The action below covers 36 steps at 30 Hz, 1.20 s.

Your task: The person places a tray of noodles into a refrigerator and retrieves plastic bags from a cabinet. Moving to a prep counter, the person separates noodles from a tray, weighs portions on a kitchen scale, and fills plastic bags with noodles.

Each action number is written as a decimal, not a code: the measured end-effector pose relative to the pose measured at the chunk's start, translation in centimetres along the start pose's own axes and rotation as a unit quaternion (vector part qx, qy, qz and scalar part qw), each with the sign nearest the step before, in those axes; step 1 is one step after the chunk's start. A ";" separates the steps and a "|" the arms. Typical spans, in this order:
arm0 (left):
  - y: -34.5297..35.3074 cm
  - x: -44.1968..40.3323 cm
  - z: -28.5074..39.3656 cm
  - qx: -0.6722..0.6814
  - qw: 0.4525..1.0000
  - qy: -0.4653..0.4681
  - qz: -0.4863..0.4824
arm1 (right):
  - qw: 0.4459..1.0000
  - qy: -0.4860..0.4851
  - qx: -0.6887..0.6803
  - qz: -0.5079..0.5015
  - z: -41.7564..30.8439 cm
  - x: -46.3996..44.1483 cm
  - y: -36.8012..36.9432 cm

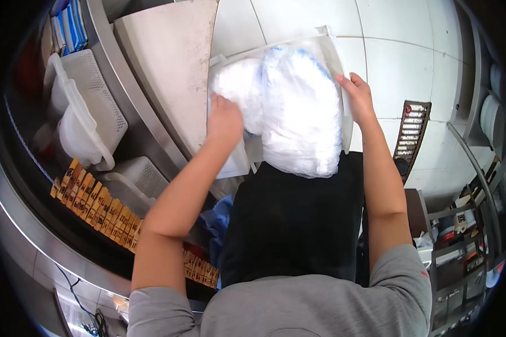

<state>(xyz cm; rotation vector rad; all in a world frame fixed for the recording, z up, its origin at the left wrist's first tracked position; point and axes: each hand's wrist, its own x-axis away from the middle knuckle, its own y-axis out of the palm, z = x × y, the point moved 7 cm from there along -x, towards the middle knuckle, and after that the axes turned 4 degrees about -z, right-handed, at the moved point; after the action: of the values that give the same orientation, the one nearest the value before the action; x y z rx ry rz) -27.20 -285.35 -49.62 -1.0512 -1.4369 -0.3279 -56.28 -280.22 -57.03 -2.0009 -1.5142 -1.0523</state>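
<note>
A white plastic bin (pixel 347 132) stands on the floor in front of my legs. Two clear plastic bags with white contents fill it: a large bag (pixel 301 112) on the right, bulging over the near rim, and a smaller bag (pixel 239 84) on the left. My right hand (pixel 358 98) grips the bin's right rim, thumb on top and fingers curled outside. Over the left side of the bin, against the smaller bag, is my left hand (pixel 226 121) with its fingers curled; what is pinched in them is hidden.
On the left, a beige board (pixel 163 73) leans by a steel counter holding white perforated baskets (pixel 90 101). Wooden clothespins (pixel 98 205) line a rail near my left arm. A floor drain grate (pixel 413 132) lies right, before a metal rack (pixel 461 253) and stacked plates (pixel 492 121).
</note>
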 end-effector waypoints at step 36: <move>-3.5 2.0 1.4 0.597 0.778 -0.006 0.195 | 0.996 -0.005 0.088 0.033 -1.5 2.4 5.1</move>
<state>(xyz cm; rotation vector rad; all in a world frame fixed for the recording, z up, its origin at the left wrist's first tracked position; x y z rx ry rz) -30.37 -285.45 -46.76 -0.2350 -1.0500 0.8325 -51.66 -281.40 -53.65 -1.9222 -1.4811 -0.8541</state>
